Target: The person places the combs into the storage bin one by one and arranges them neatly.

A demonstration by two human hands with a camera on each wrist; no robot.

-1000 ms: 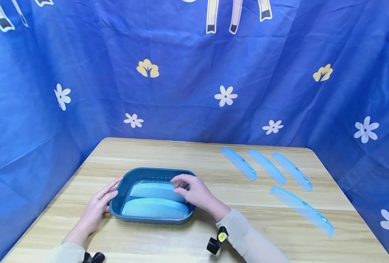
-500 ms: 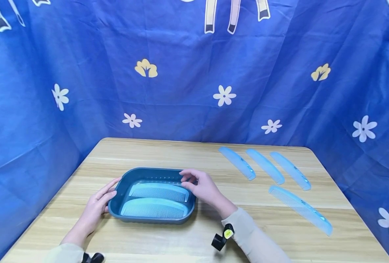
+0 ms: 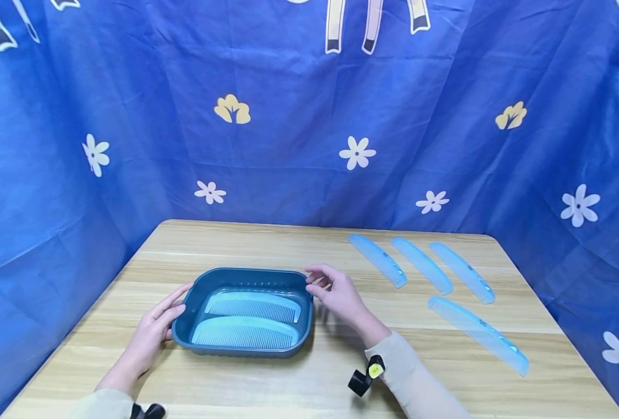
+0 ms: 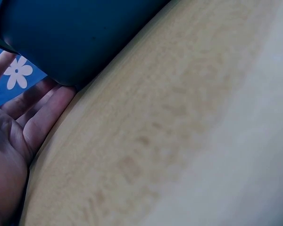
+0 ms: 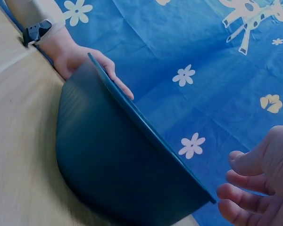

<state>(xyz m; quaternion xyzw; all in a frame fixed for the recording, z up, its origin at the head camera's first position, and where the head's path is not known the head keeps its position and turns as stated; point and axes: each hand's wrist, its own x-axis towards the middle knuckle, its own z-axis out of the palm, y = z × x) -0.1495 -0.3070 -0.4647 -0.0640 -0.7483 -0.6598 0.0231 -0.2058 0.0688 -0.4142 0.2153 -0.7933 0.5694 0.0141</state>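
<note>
A dark teal plastic basket [image 3: 242,351] stands on the wooden table with two translucent blue combs inside. The farther comb [image 3: 252,305] and the nearer comb [image 3: 246,331] lie side by side, teeth towards the person. My left hand [image 3: 152,329] holds the basket's left end, thumb at the rim; in the left wrist view its lower fingers [image 4: 49,115] reach the bottom corner of the wall. My right hand [image 3: 340,297] is by the right end of the rim, fingers loosely bent with nothing in them. In the right wrist view that hand [image 5: 262,181] shows beside the rim.
Several more blue combs lie on the right of the table [image 3: 372,361]: a leftmost comb [image 3: 377,260], a middle comb [image 3: 423,265], a right comb [image 3: 463,272] and a nearer comb [image 3: 479,334]. A blue patterned cloth [image 3: 288,145] hangs behind the table and at its sides.
My right hand has moved right, from over the farther comb inside the basket to the basket's right rim. The left hand has kept its place on the basket.
</note>
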